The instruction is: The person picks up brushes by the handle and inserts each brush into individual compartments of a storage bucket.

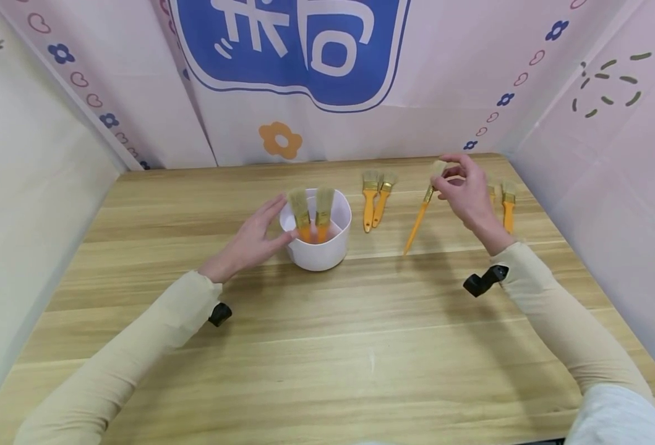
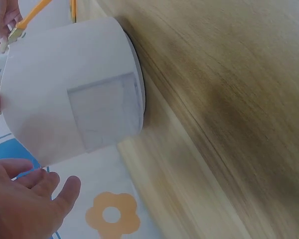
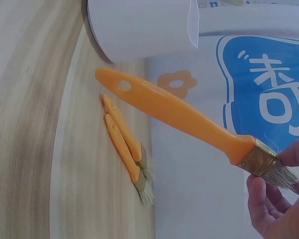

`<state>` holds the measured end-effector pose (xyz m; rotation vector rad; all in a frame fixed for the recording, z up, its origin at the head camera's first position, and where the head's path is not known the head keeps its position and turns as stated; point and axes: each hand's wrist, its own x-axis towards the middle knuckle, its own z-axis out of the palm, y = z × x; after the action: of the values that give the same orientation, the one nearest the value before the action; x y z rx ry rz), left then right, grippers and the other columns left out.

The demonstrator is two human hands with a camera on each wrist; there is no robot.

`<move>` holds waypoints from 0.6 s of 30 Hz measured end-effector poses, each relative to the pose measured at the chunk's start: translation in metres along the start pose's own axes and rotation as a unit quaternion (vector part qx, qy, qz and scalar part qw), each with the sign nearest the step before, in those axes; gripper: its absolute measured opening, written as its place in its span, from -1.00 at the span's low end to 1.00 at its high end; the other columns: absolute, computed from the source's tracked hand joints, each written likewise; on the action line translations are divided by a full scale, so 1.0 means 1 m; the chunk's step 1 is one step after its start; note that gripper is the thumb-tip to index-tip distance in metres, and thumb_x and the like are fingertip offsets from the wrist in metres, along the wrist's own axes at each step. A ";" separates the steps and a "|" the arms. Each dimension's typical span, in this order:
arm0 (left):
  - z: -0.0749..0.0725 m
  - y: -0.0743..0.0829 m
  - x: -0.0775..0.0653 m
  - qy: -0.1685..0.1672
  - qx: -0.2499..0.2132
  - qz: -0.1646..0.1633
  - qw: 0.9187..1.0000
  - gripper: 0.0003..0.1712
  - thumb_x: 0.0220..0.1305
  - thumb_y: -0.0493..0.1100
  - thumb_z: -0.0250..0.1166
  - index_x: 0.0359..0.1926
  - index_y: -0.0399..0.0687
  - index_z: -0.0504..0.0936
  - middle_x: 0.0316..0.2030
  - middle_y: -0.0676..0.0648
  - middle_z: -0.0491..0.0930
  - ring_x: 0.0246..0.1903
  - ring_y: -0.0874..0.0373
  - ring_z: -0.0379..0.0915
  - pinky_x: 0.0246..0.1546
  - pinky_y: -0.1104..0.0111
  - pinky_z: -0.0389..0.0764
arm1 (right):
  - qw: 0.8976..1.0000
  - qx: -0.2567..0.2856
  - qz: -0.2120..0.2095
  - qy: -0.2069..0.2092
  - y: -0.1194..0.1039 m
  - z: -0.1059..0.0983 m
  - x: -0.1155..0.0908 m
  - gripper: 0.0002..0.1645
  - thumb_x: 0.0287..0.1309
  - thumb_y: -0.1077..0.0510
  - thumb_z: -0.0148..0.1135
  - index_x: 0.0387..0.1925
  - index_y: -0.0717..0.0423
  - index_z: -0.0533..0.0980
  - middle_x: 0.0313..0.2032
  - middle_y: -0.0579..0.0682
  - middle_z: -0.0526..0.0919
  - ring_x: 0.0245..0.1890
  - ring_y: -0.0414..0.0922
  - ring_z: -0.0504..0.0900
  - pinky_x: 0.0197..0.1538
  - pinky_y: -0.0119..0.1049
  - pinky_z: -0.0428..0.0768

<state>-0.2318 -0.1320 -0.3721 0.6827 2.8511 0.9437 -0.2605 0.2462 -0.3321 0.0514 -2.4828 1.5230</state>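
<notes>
A white round holder [image 1: 318, 256] with inner dividers stands upright on the table. Two paintbrushes, a left one [image 1: 299, 209] and a right one [image 1: 324, 208], stick up from it, bristles upward. My left hand [image 1: 249, 240] is at the holder's left side, thumb by the front rim and the other fingers extended toward the back; the left wrist view shows these fingers [image 2: 44, 181] loosely spread beside its wall. To the right of the holder, my right hand [image 1: 466, 193] pinches another paintbrush [image 3: 174, 115] around its bristle end and metal band. Its orange handle slants down toward the holder.
Two paintbrushes [image 1: 368, 199] lie side by side between the holder and my right hand. Beyond that hand lie another brush [image 1: 508, 207] and a partly hidden one [image 1: 492, 190]. Printed cloth walls [image 1: 444, 123] enclose the wooden table [image 1: 327, 358] at back and sides.
</notes>
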 end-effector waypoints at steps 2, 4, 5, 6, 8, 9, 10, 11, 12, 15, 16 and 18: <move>0.000 -0.001 -0.001 0.001 -0.013 -0.001 1.000 -0.13 0.29 0.14 0.08 0.46 -0.11 -0.05 0.48 -0.12 -0.11 0.46 -0.12 -0.17 0.39 -0.12 0.03 | 1.000 -0.003 -0.004 0.001 0.000 0.000 -0.001 -0.47 0.18 0.16 0.18 0.18 0.16 0.34 -0.34 -0.12 0.41 -0.48 -0.43 0.55 -0.42 -0.59 0.58; 0.000 -0.002 -0.002 0.001 -0.025 -0.001 1.000 -0.14 0.30 0.13 0.08 0.46 -0.11 -0.05 0.48 -0.12 -0.09 0.46 -0.10 -0.16 0.41 -0.07 0.05 | 1.000 -0.005 -0.009 0.003 0.000 0.001 -0.001 -0.46 0.18 0.16 0.17 0.19 0.15 0.33 -0.34 -0.11 0.41 -0.47 -0.43 0.55 -0.41 -0.58 0.58; 0.000 -0.003 -0.002 0.000 -0.031 -0.002 1.000 -0.14 0.31 0.14 0.07 0.46 -0.11 -0.05 0.47 -0.12 -0.09 0.46 -0.10 -0.16 0.41 -0.05 0.07 | 1.000 -0.005 -0.011 0.003 -0.001 0.001 -0.001 -0.47 0.18 0.15 0.17 0.19 0.15 0.34 -0.34 -0.11 0.41 -0.47 -0.43 0.54 -0.40 -0.57 0.59; 0.000 -0.003 -0.003 -0.001 -0.034 -0.002 0.999 -0.15 0.31 0.14 0.07 0.45 -0.11 -0.05 0.47 -0.11 -0.08 0.46 -0.09 -0.15 0.41 -0.04 0.08 | 1.000 -0.007 -0.012 0.004 -0.001 0.002 -0.001 -0.47 0.18 0.15 0.17 0.19 0.14 0.34 -0.34 -0.11 0.41 -0.47 -0.42 0.54 -0.39 -0.57 0.60; 0.000 -0.004 -0.003 -0.003 -0.039 -0.004 0.999 -0.15 0.32 0.16 0.06 0.45 -0.11 -0.04 0.47 -0.11 -0.08 0.45 -0.08 -0.13 0.40 -0.01 0.12 | 1.000 -0.002 -0.015 0.005 -0.002 0.003 -0.001 -0.48 0.19 0.15 0.16 0.19 0.13 0.34 -0.33 -0.12 0.41 -0.46 -0.41 0.55 -0.37 -0.54 0.62; 0.000 -0.004 -0.003 -0.004 -0.039 -0.004 0.999 -0.15 0.32 0.16 0.06 0.45 -0.12 -0.04 0.47 -0.11 -0.07 0.45 -0.08 -0.13 0.40 -0.01 0.14 | 1.000 0.000 -0.016 0.005 -0.003 0.003 -0.001 -0.48 0.19 0.14 0.16 0.19 0.12 0.34 -0.33 -0.12 0.41 -0.45 -0.41 0.55 -0.37 -0.54 0.62; 0.001 -0.005 -0.003 -0.004 -0.039 -0.005 0.999 -0.14 0.32 0.17 0.05 0.45 -0.11 -0.04 0.47 -0.11 -0.07 0.45 -0.08 -0.12 0.39 0.00 0.15 | 1.000 0.003 -0.017 0.006 -0.004 0.004 0.000 -0.48 0.18 0.14 0.16 0.18 0.12 0.34 -0.34 -0.13 0.41 -0.45 -0.40 0.55 -0.36 -0.53 0.63; 0.001 -0.005 -0.003 -0.005 -0.039 -0.007 0.999 -0.14 0.32 0.18 0.05 0.45 -0.11 -0.04 0.47 -0.11 -0.07 0.45 -0.08 -0.11 0.38 0.00 0.18 | 1.000 0.008 -0.019 0.007 -0.005 0.005 0.000 -0.48 0.18 0.14 0.17 0.18 0.11 0.35 -0.34 -0.13 0.41 -0.44 -0.39 0.55 -0.36 -0.53 0.63; 0.001 -0.005 -0.003 -0.004 -0.039 -0.007 0.999 -0.14 0.31 0.19 0.05 0.45 -0.11 -0.04 0.47 -0.12 -0.06 0.45 -0.09 -0.10 0.37 0.00 0.20 | 1.000 0.014 -0.021 0.008 -0.007 0.006 0.001 -0.48 0.18 0.15 0.17 0.18 0.10 0.35 -0.34 -0.14 0.41 -0.44 -0.38 0.55 -0.36 -0.53 0.63; 0.001 -0.007 -0.003 -0.003 -0.040 -0.010 0.999 -0.14 0.31 0.21 0.04 0.45 -0.10 -0.02 0.46 -0.13 -0.03 0.43 -0.10 -0.06 0.34 0.01 0.25 | 0.999 0.032 -0.028 0.014 -0.012 0.010 0.002 -0.50 0.17 0.16 0.18 0.16 0.08 0.36 -0.34 -0.15 0.43 -0.43 -0.35 0.55 -0.36 -0.53 0.63; 0.001 -0.007 -0.003 -0.002 -0.040 -0.011 0.999 -0.14 0.31 0.21 0.04 0.45 -0.10 -0.01 0.46 -0.14 -0.02 0.43 -0.10 -0.05 0.33 0.01 0.27 | 0.999 0.037 -0.031 0.016 -0.014 0.011 0.002 -0.50 0.17 0.16 0.18 0.16 0.07 0.37 -0.34 -0.15 0.43 -0.42 -0.34 0.55 -0.36 -0.52 0.64; 0.001 -0.007 -0.003 0.001 -0.040 -0.011 0.999 -0.15 0.31 0.22 0.03 0.44 -0.11 0.01 0.45 -0.14 0.00 0.42 -0.10 -0.02 0.32 0.02 0.30 | 0.998 0.049 -0.036 0.015 -0.018 0.014 0.003 -0.50 0.16 0.15 0.18 0.15 0.04 0.37 -0.32 -0.15 0.43 -0.40 -0.31 0.55 -0.35 -0.51 0.64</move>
<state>-0.2317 -0.1384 -0.3771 0.6427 2.7977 1.0502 -0.2627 0.2257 -0.3216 0.1314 -2.3553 1.6013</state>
